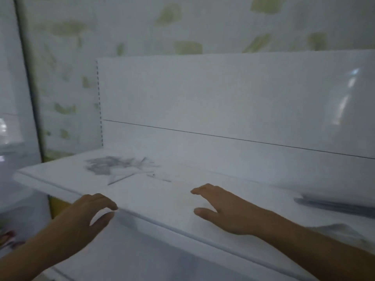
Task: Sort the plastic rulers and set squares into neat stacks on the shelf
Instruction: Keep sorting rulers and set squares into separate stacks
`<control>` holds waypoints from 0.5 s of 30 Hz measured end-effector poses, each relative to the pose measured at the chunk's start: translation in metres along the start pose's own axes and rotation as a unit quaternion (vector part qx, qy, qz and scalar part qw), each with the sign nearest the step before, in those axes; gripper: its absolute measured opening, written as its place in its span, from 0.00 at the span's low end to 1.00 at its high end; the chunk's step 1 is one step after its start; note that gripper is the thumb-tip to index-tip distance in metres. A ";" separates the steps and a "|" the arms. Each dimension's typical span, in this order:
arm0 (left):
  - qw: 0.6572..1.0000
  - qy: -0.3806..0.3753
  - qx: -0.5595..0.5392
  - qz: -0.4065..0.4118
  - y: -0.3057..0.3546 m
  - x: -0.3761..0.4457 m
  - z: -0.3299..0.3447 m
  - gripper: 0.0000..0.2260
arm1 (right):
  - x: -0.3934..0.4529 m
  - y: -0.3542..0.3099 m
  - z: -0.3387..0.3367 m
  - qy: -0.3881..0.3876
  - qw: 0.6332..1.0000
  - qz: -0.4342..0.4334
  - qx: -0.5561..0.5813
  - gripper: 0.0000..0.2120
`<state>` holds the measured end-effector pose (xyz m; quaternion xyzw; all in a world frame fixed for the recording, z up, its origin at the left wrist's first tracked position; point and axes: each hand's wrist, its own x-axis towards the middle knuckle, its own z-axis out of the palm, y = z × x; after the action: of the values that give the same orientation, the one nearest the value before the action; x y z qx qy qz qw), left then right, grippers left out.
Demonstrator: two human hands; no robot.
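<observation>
My left hand [89,211] and right hand [221,209] hover spread, empty; a blurred reach could scatter the rulers [119,166] mid-left on the shelf [162,201].

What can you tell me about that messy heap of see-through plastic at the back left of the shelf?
The heap is a loose scatter of clear plastic pieces lying flat on the white shelf, overlapping at odd angles. Thin straight edges and one pointed corner show, which suggests set squares. Grey markings blur together. Neither hand touches it.
</observation>
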<state>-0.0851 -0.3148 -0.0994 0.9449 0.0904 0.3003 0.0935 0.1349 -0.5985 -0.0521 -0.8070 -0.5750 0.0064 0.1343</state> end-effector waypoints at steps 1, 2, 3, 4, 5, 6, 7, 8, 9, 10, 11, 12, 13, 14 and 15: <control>1.000 0.001 -0.010 -0.019 -0.016 -0.013 -0.013 0.11 | 0.015 -0.013 0.007 -0.009 1.000 -0.005 -0.003 0.28; 0.999 0.005 -0.023 -0.034 -0.030 -0.025 -0.023 0.11 | 0.031 -0.024 0.014 -0.015 1.000 -0.012 -0.012 0.29; 0.999 0.009 -0.029 -0.042 -0.044 -0.035 -0.030 0.11 | 0.046 -0.033 0.020 -0.021 0.999 -0.015 -0.023 0.28; 0.998 0.009 -0.031 -0.047 -0.057 -0.043 -0.035 0.11 | 0.063 -0.040 0.025 -0.028 0.999 -0.015 -0.032 0.28; 0.998 0.005 -0.036 -0.056 -0.070 -0.049 -0.039 0.12 | 0.080 -0.045 0.030 -0.036 0.999 -0.013 -0.037 0.28; 0.997 0.001 -0.041 -0.066 -0.084 -0.052 -0.041 0.13 | 0.097 -0.048 0.034 -0.044 0.998 -0.009 -0.041 0.29; 0.996 -0.002 -0.044 -0.075 -0.098 -0.053 -0.041 0.13 | 0.114 -0.049 0.037 -0.056 0.997 -0.002 -0.046 0.30; 0.995 -0.009 -0.046 -0.086 -0.109 -0.051 -0.041 0.13 | 0.132 -0.050 0.040 -0.070 0.996 0.007 -0.051 0.32; 0.994 -0.018 -0.051 -0.093 -0.118 -0.046 -0.041 0.13 | 0.149 -0.049 0.043 -0.082 0.995 0.017 -0.055 0.34; 0.993 -0.028 -0.057 -0.096 -0.125 -0.040 -0.041 0.14 | 0.166 -0.048 0.047 -0.089 0.994 0.024 -0.057 0.35; 0.994 -0.036 -0.060 -0.089 -0.135 -0.031 -0.039 0.15 | 0.184 -0.046 0.052 -0.093 0.993 0.030 -0.059 0.36; 0.994 -0.045 -0.063 -0.077 -0.142 -0.021 -0.038 0.16 | 0.202 -0.043 0.057 -0.097 0.993 0.034 -0.066 0.38; 0.994 -0.051 -0.067 -0.065 -0.150 -0.008 -0.035 0.18 | 0.220 -0.040 0.063 -0.100 0.991 0.035 -0.076 0.40; 0.994 -0.061 -0.068 -0.060 -0.160 0.006 -0.032 0.17 | 0.239 -0.036 0.068 -0.103 0.990 0.034 -0.089 0.44; 0.993 -0.076 -0.062 -0.060 -0.170 0.021 -0.028 0.16 | 0.256 -0.031 0.074 -0.106 0.989 0.030 -0.099 0.47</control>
<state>-0.1037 -0.1422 -0.1044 0.9501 0.1206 0.2269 0.1766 0.1805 -0.3359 -0.0793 -0.8283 -0.5589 0.0390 -0.0079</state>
